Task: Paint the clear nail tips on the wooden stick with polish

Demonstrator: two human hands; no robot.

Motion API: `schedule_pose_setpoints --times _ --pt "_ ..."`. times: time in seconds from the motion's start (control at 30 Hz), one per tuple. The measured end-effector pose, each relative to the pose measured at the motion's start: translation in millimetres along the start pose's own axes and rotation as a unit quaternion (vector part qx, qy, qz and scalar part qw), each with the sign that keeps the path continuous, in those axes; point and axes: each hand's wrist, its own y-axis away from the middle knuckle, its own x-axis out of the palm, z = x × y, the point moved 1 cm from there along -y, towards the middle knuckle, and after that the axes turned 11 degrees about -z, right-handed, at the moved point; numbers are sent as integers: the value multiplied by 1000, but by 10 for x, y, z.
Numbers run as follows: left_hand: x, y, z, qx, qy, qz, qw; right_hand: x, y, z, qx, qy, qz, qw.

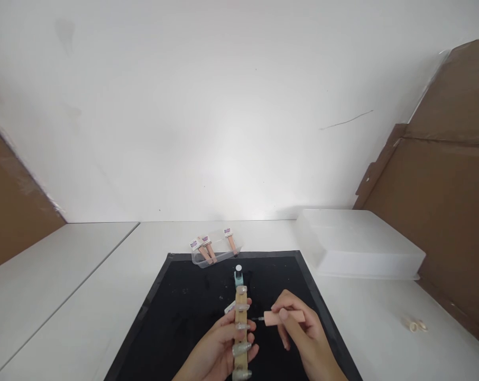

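Observation:
My left hand [219, 344] is closed round a narrow wooden stick [241, 316] that stands lengthwise before me. Several glittery clear false nails [241, 348] sit across it, one above another. A small white label [230, 307] shows beside the left fingers; what it belongs to is hidden. In my right hand [298, 328] a nail polish brush [284, 318] with a pink handle is pinched, its thin tip pointing left toward the stick. Just beyond the stick's far end is a small light-blue bottle [238, 279] with a black and white top.
A black mat [176, 317] lies under my hands on the white table. At its far edge, a clear tray [219, 259] holds several pink tubes [231, 244] with white labels. A white plastic bin [366, 243] and small beige rings [417, 325] are to the right.

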Motion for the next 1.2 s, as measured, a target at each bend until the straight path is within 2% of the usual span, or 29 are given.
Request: schedule_pose_setpoints --times 0.23,0.57,0.93,1.2 --pt "-23 -7 -5 -6 54 14 998 -18 -14 -50 43 25 -49 998" --pt "-50 -33 7 -10 77 22 997 18 12 0 33 17 -23 999" --pt "-29 -9 -5 -16 62 14 998 20 11 -43 45 22 -3 999" --pt "-14 -4 -2 -10 52 10 999 49 9 22 50 6 15 999"
